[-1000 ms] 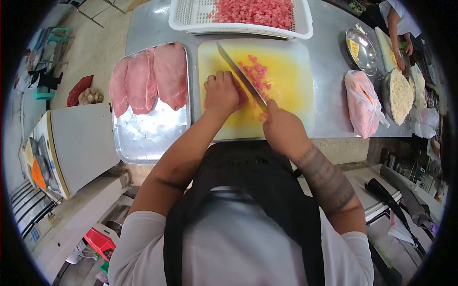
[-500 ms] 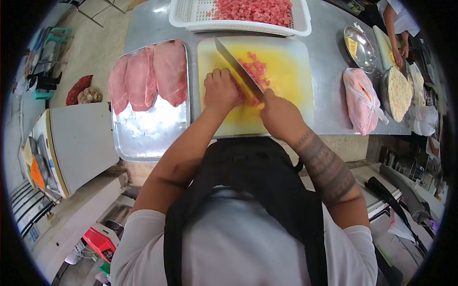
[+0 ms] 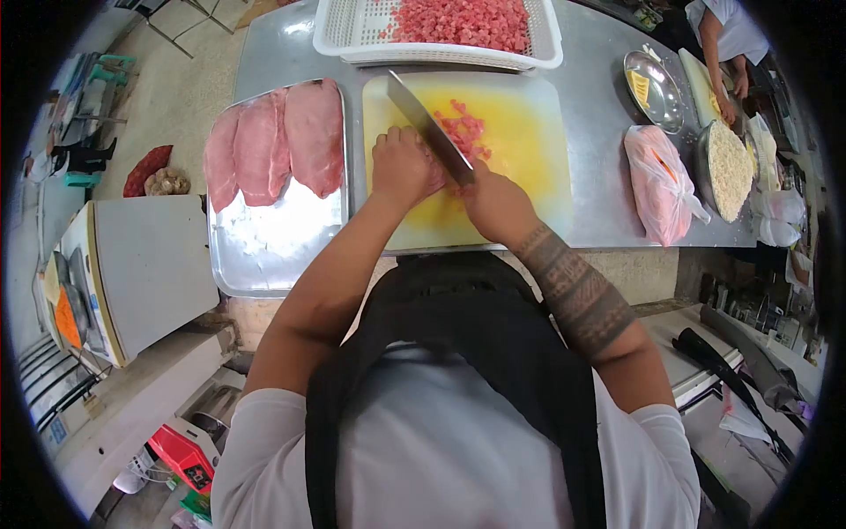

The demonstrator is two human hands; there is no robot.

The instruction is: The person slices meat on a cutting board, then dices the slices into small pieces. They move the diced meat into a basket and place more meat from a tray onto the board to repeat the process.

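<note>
My right hand (image 3: 498,207) is wrapped round the handle of a large knife (image 3: 421,117), whose wide blade slants up and left over the cutting board (image 3: 529,167). Curled fingers of my left hand (image 3: 403,167) press a piece of raw meat (image 3: 435,179) onto the board, right beside the blade. Most of that piece is hidden under the hand and the knife. Small diced meat (image 3: 463,129) lies in a loose pile on the blade's right side. The board is white with a yellow middle.
Left of the board, a metal tray (image 3: 273,256) holds large raw meat slabs (image 3: 315,137). A white basket (image 3: 441,55) of diced meat stands behind. To the right are a tied plastic bag (image 3: 659,185), a metal bowl (image 3: 667,97) and another person's hands (image 3: 727,106).
The knife and my right hand have shifted slightly left and up, bringing the blade closer against my left hand. My left hand still presses the meat.
</note>
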